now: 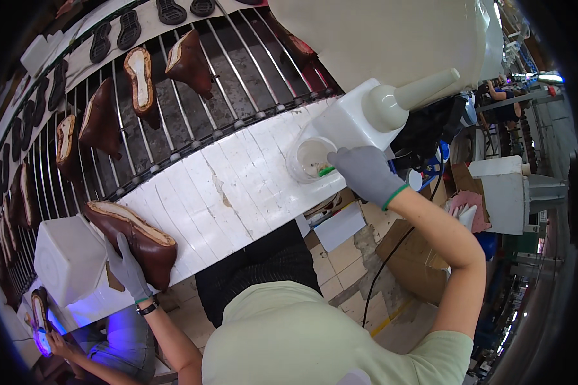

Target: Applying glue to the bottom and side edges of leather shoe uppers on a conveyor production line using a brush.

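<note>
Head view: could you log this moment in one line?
left hand: touching brown shoe; right hand: at clear cup; in cup: green item; beyond white table: more shoes

The camera on my head looks down, close and very wide, over my left hand (128, 268), right hand (366, 174) and white table (250, 192).

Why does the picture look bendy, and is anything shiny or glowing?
In the head view, fisheye distortion curves the long white bench, whose top catches glare; there too, a co-worker's denim trousers glow blue, while the dark brown leather wedge shoe looks fairly clear.
</note>
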`<state>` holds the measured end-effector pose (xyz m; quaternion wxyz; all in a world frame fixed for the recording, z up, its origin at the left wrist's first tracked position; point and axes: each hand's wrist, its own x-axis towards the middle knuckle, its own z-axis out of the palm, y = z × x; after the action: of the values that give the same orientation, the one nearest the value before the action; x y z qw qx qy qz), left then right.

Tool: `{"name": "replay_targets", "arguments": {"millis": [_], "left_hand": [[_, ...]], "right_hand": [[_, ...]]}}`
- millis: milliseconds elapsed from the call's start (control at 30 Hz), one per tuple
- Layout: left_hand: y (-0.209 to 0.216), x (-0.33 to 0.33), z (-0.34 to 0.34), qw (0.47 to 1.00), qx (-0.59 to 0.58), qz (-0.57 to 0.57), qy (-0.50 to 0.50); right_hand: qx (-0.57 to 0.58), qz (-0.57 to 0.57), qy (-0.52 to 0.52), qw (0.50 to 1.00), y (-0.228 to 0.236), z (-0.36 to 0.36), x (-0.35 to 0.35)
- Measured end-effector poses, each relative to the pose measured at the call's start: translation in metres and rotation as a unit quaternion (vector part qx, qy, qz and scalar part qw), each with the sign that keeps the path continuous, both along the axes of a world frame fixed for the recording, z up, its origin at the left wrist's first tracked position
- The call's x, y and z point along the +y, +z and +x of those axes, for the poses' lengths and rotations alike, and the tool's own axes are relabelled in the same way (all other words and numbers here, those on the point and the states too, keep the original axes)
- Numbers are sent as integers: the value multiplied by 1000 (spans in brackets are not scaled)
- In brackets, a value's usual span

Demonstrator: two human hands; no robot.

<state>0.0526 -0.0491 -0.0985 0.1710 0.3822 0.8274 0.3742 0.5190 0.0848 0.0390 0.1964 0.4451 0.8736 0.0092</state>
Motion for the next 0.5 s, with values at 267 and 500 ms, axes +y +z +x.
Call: {"name": "replay_targets", "arguments": {"millis": [267,500], "left_hand": [[2,0,0,1000,-10,-6,8],[1,0,1,1000,-20,-5,11]], "right_hand": [[48,27,-76,996,-12,15,-13],[228,46,-164,958,-49,34,-37]]}}
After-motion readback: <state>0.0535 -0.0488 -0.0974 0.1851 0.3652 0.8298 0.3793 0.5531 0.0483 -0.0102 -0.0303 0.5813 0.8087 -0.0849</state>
